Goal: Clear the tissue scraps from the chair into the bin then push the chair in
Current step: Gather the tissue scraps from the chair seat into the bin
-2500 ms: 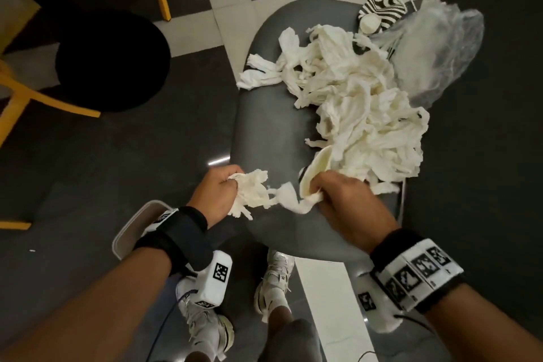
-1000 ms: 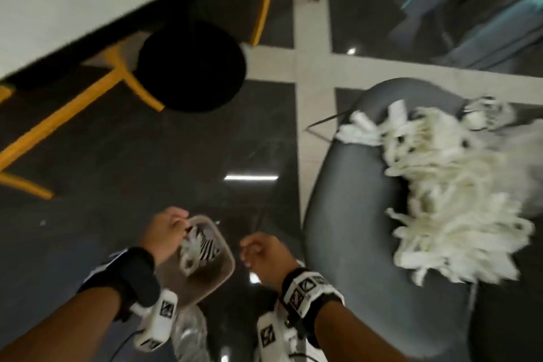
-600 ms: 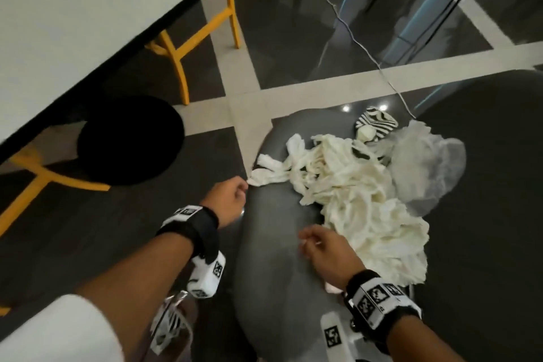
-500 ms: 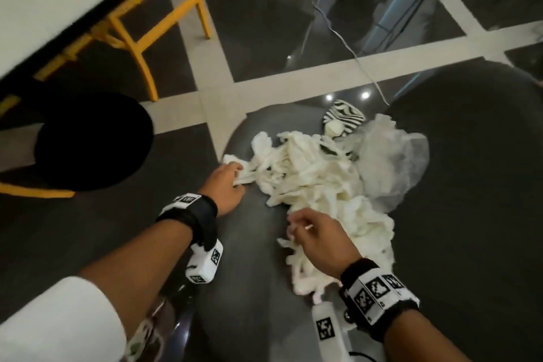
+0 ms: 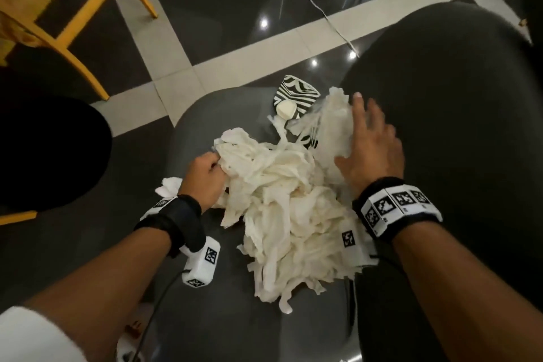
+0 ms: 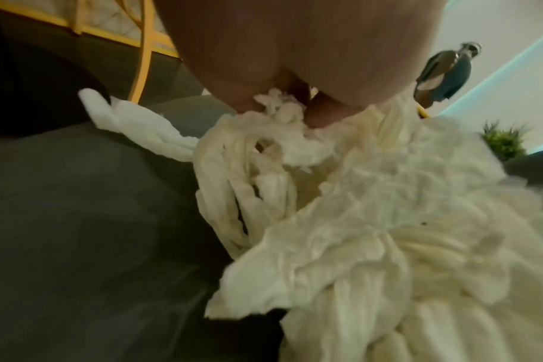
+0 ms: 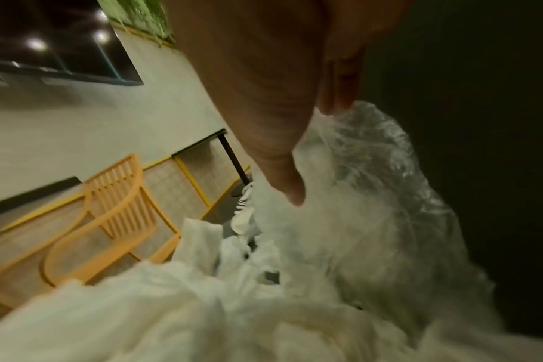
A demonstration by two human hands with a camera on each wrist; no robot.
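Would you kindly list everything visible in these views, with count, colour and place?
tissue scraps: one large heap, off-white, on the seat of the grey chair
grey chair: one, dark grey, under the heap
clear plastic bag: one, see-through, at the far right of the heap
zebra-striped object: one, black and white, at the seat's far edge
yellow chair: one, yellow wood, across the floor
white cable: one, on the dark tiled floor
wrist bands: two, black with white markers
left hand: grips scraps at the heap's left edge
right hand: fingers spread flat on the plastic bag
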